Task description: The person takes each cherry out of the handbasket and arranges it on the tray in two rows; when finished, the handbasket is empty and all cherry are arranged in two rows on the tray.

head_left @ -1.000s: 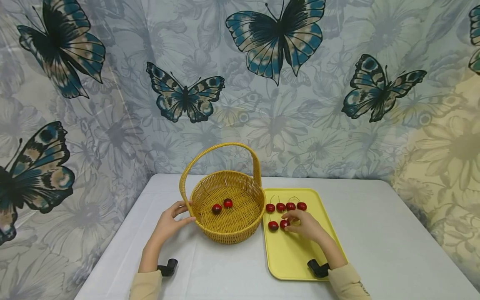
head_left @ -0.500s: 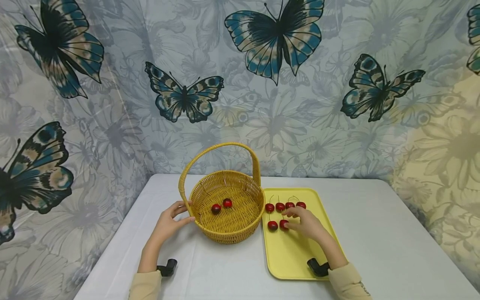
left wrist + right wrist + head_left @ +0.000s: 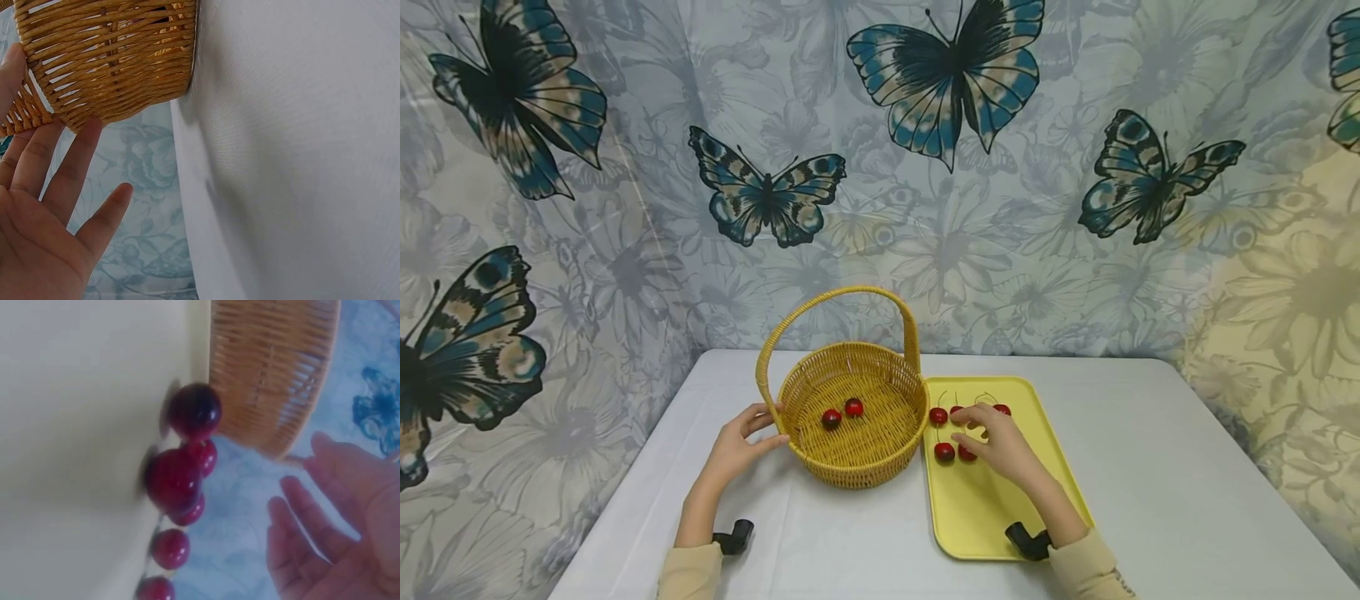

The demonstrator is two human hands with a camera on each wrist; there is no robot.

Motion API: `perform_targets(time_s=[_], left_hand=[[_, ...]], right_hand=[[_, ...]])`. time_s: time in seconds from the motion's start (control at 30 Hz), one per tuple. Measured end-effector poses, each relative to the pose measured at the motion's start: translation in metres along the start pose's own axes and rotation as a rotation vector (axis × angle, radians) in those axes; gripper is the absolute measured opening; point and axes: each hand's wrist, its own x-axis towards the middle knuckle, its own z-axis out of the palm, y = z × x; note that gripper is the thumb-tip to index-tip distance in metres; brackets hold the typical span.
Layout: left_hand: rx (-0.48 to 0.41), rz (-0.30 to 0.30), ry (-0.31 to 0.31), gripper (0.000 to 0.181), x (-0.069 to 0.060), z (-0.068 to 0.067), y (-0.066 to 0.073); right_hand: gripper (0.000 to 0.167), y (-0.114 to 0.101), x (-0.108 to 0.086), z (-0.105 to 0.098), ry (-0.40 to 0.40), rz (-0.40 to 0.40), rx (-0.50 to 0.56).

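My left hand holds the golden wicker basket at its left rim, with thumb and fingers at the foot of the tall handle. In the left wrist view the fingertips touch the weave, while the little finger stands apart. Two dark red cherries lie inside the basket. My right hand hovers over the yellow tray, thumb and fingers apart, holding nothing. Below it are several stemmed cherries, including a front-row cherry; the hand partly hides some. The right wrist view shows a near cherry away from the fingers.
The basket stands against the tray's left edge on a white-covered table. Behind the table hangs a butterfly-patterned cloth. A black wrist mount sits on the left wrist and another black mount on the right.
My right hand has come off the front-row cherry it was touching and risen a little, up and left over the back row. That cherry stays on the tray. The left hand keeps its place.
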Motion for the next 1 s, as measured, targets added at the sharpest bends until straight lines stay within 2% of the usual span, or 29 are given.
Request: perform_targets(time_s=[0.27, 0.5, 0.57, 0.73, 0.8, 1.0], left_hand=[[0.018, -0.008, -0.003, 0.06, 0.0, 0.0, -0.002], [0.015, -0.002, 0.002, 0.06, 0.0, 0.0, 0.0], [0.013, -0.005, 0.001, 0.057, -0.001, 0.0, 0.004], [0.019, -0.005, 0.002, 0.054, -0.001, 0.0, 0.003], [0.021, -0.002, 0.003, 0.055, 0.0, 0.0, -0.002], [0.009, -0.003, -0.002, 0.058, 0.001, 0.0, -0.001]], right_hand=[[0.024, -0.015, -0.001, 0.008, 0.023, -0.078, 0.032], [0.024, -0.03, -0.002, 0.018, -0.015, -0.121, 0.057], [0.024, -0.034, -0.003, 0.022, -0.02, -0.123, 0.055], [0.025, -0.044, -0.003, 0.027, -0.003, -0.162, 0.057], [0.024, -0.047, -0.003, 0.029, 0.004, -0.184, 0.057], [0.022, -0.05, 0.001, 0.039, 0.049, -0.252, 0.013]])
